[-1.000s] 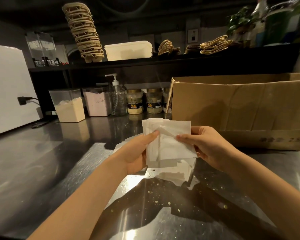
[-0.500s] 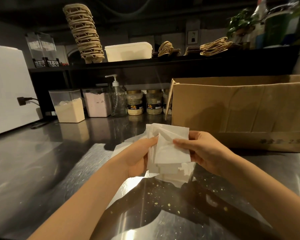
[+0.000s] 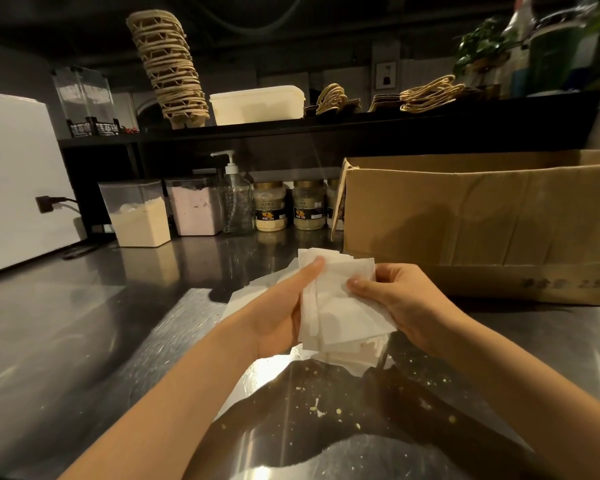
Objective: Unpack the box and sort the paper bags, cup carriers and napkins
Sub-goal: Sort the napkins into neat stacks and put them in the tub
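Left hand (image 3: pixel 281 317) and right hand (image 3: pixel 399 303) hold a loose stack of napkins (image 3: pixel 340 306) above the worktop (image 3: pixel 84 323), just in front of the box (image 3: pixel 482 216), by its left end. The fingers (image 3: pixel 392 271) of both hands curl behind the stack with thumbs pressed on its face, apparently to square the edges. The napkins are white, thin and unevenly fanned; more lie beneath. Beyond the box, cup carriers (image 3: pixel 168 71) stand stacked on the shelf (image 3: pixel 326 128).

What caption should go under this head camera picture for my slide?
Left hand and right hand hold a stack of white napkins over the steel counter, beside the cardboard box.
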`<state>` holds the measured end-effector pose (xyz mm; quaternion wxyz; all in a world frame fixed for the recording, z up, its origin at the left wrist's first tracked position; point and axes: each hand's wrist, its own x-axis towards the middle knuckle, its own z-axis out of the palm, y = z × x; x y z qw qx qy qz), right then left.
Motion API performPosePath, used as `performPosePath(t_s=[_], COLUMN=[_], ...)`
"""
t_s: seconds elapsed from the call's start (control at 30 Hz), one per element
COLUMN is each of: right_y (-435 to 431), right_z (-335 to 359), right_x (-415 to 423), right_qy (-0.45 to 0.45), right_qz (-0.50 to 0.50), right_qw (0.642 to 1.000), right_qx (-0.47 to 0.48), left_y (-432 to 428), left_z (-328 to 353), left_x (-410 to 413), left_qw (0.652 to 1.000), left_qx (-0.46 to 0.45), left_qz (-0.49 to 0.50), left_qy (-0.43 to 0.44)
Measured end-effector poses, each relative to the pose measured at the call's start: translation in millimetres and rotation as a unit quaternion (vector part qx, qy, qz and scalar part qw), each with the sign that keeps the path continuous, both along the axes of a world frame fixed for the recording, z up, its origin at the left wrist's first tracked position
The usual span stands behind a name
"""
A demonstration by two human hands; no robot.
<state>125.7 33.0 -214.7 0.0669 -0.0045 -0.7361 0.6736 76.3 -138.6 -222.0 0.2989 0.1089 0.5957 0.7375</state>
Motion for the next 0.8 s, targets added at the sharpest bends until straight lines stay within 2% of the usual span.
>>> performPosePath(t_s=[0.2,0.33,0.43,0.5,0.57,0.67,0.73,0.8], right_y=[-7.2,-10.3,-11.8,-10.0,-3.2,7.8,10.1,9.9], right_z=[-5.9,-8.7,-8.8,-6.7,-3.4,0.2,-1.6,-2.8], right_x=[0.4,0.7,-0.6,-1.2,-2.5,-0.5,2.1,5.6], right_qy=[0.052,0.062,0.067,0.083,0.105,0.055,0.007,-0.018], right_qz=[-0.030,-0.027,-0.025,-0.044,-0.049,0.074,0.158,0.190], right_qw=[0.998,0.996,0.997,0.995,0.978,0.925,0.886,0.868], right_qx=[-0.029,-0.057,-0.027,0.039,0.175,0.370,0.436,0.459], left_y=[3.8,4.2,3.5,-0.2,-6.8,-15.8,-19.5,-21.0], left_z=[-0.3,-2.0,-3.7,-3.0,1.7,8.5,10.2,10.6], left_x=[8.6,6.9,4.4,-0.1,-4.9,-10.8,-12.5,-13.5], left_qw=[0.995,0.993,0.992,0.995,0.995,0.991,0.987,0.984], left_qx=[-0.042,-0.059,-0.061,-0.043,-0.018,0.018,0.028,0.030], left_qz=[-0.041,-0.032,-0.015,0.008,0.052,0.113,0.148,0.172], left_qy=[0.081,0.098,0.108,0.095,0.085,0.075,0.060,0.047])
